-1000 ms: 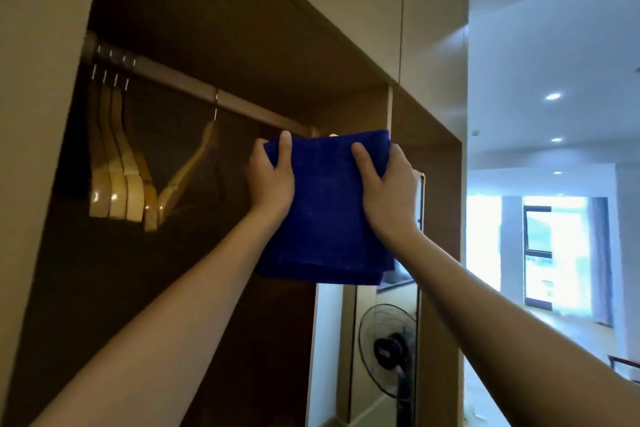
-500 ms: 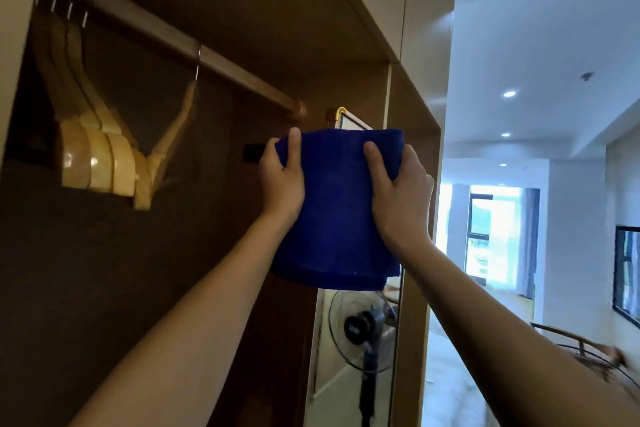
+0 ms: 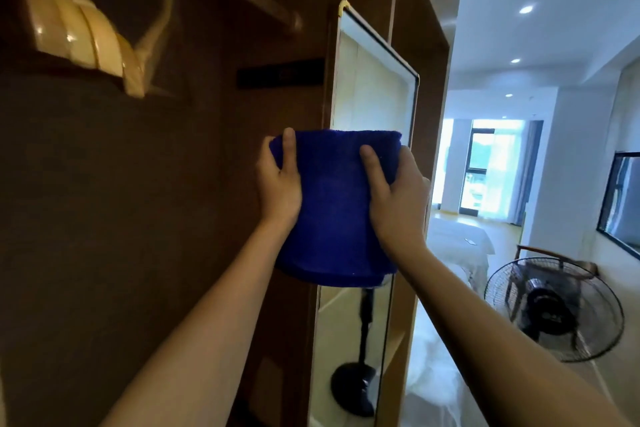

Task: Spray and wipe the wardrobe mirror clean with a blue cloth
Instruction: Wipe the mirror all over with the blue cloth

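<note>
From the head camera, we see the folded blue cloth [image 3: 332, 204] held up against the tall wardrobe mirror [image 3: 372, 90], covering its middle stretch. Our left hand [image 3: 278, 184] grips the cloth's left edge, thumb over the front; our right hand [image 3: 394, 198] clasps the right edge likewise. The mirror's long axis runs vertically, with glass showing above and below the cloth, directly ahead of both hands. We judge the right hand slightly nearer the mirror's outer edge. No spray bottle shows.
</note>
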`<state>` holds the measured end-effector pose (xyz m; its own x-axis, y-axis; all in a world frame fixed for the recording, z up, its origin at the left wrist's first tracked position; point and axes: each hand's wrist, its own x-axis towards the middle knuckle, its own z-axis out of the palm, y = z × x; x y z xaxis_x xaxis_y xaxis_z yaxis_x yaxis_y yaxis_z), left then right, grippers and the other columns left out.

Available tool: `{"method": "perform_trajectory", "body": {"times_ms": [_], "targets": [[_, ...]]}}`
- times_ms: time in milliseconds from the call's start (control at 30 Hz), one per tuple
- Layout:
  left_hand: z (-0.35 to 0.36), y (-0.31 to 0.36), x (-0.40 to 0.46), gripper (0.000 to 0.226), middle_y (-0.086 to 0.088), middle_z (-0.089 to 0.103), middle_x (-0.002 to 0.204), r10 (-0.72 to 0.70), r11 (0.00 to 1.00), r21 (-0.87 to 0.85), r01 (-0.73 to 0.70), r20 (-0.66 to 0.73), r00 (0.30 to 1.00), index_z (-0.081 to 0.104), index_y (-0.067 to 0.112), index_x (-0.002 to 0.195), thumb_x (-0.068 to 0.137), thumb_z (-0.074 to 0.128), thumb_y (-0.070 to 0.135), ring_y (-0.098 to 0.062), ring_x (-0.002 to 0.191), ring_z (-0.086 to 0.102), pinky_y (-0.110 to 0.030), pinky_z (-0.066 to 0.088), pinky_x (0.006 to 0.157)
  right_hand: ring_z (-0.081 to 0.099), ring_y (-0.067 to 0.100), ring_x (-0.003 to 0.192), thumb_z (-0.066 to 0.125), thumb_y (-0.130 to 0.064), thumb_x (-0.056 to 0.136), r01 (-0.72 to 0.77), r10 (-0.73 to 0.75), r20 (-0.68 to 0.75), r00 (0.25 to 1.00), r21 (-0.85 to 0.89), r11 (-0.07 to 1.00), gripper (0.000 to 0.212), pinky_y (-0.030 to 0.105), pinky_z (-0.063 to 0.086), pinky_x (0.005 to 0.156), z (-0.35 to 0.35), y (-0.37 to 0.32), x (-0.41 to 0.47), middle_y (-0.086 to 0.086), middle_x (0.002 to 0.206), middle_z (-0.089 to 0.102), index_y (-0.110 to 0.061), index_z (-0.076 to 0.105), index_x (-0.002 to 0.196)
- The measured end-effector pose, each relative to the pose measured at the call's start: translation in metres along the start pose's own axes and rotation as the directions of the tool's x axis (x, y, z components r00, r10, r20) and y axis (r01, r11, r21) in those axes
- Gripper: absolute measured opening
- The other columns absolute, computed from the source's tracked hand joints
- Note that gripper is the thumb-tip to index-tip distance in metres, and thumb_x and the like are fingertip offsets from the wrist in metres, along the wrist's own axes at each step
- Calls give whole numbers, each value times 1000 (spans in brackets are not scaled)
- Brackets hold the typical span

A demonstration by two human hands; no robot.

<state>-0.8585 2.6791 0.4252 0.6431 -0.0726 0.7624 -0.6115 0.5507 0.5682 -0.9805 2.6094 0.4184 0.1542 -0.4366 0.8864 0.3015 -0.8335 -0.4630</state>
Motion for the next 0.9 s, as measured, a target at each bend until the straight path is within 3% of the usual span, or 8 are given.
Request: {"method": "perform_trajectory", "body": {"times_ms": [200, 467, 667, 767, 900], "targets": [[-15, -26, -38, 28, 9, 48, 66, -46, 998, 36, 45, 8, 999, 48, 22, 78, 103, 39, 32, 2, 55, 46, -13, 38, 60, 58, 15, 69, 55, -33, 96, -63, 63, 14, 998, -22, 998, 25, 20, 46, 54, -2, 21, -40, -1, 75, 61, -8, 56, 98], [-33, -61, -84, 24, 8, 50, 64, -71, 988, 134, 74, -29, 997, 50, 25, 81, 101, 39, 34, 0, 54, 48, -16, 40, 56, 57, 4, 60, 56, -31, 95, -108, 109, 48, 993, -17, 994, 17, 13, 42, 52, -1, 52, -90, -10, 68, 57, -14, 54, 95], [-44, -82, -113, 23, 17, 58, 60, -102, 976, 190, 111, -53, 993, 49, 26, 83, 102, 37, 27, 0, 50, 49, -12, 38, 50, 58, 7, 60, 54, -47, 91, -142, 142, 98, 985, -9, 990, 26, 13, 42, 51, -3, 72, -119, -10, 69, 58, -21, 52, 93], [-51, -91, -130, 22, 17, 58, 61, -115, 969, 216, 123, -49, 992, 49, 28, 84, 100, 38, 38, -1, 50, 48, -13, 37, 50, 58, 3, 62, 52, -41, 90, -166, 162, 121, 979, 25, 986, 12, 11, 41, 53, -4, 81, -137, -13, 68, 56, -31, 47, 87], [-58, -99, -153, 33, 16, 58, 60, -111, 957, 262, 122, -57, 992, 49, 29, 85, 89, 35, 59, -2, 48, 47, -13, 35, 47, 59, 3, 64, 58, -36, 95, -175, 167, 153, 974, 44, 984, 18, 10, 44, 54, -3, 101, -162, -12, 70, 58, -20, 50, 92]]}}
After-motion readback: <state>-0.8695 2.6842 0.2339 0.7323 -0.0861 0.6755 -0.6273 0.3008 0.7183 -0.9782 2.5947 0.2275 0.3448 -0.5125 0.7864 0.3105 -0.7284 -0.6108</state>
